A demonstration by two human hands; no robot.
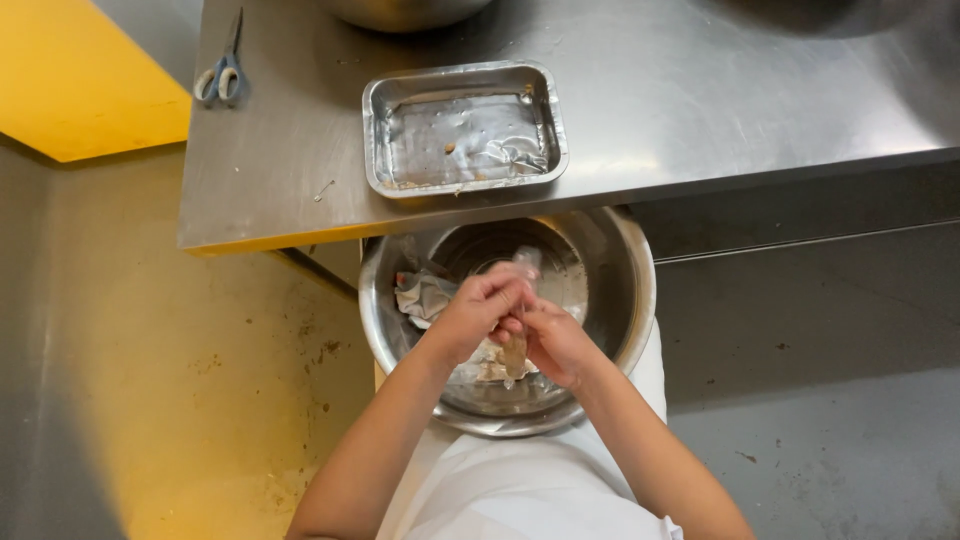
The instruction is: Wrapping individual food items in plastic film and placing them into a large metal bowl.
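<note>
A small pale shrimp (515, 352), brownish and half see-through, is held between the two hands over the middle of a large steel bowl (632, 285). The left hand (475, 312) comes from the lower left, and its fingers (505, 290) are closed together on the upper part of the shrimp. The right hand (555, 340) comes from the lower right, and its fingers are also closed on the same shrimp, a little lower, so the two hands touch each other there. The lower end of the shrimp hangs down between the hands, above the bottom of the bowl.

Inside the bowl, on the left side, there is a crumpled grey and white wrapping (422, 295) with a small red spot, and some pale scraps lie under the hands. I cannot tell exactly what these scraps are. The bowl rests on the lap of the person, on a white apron (520, 490), and its far rim goes partly under the edge of the steel desk (700, 100).

On the desk, just behind the bowl, stands a rectangular foil tray (465, 128) with only few crumbs in it. A pair of scissors with blue-grey handles (222, 75) lies near the far left corner of the desk, well apart from the tray. Another round steel vessel (405, 12) is cut by the top edge of the view. Left of the desk there is a yellow surface (80, 80), and below is the stained floor (200, 380).
</note>
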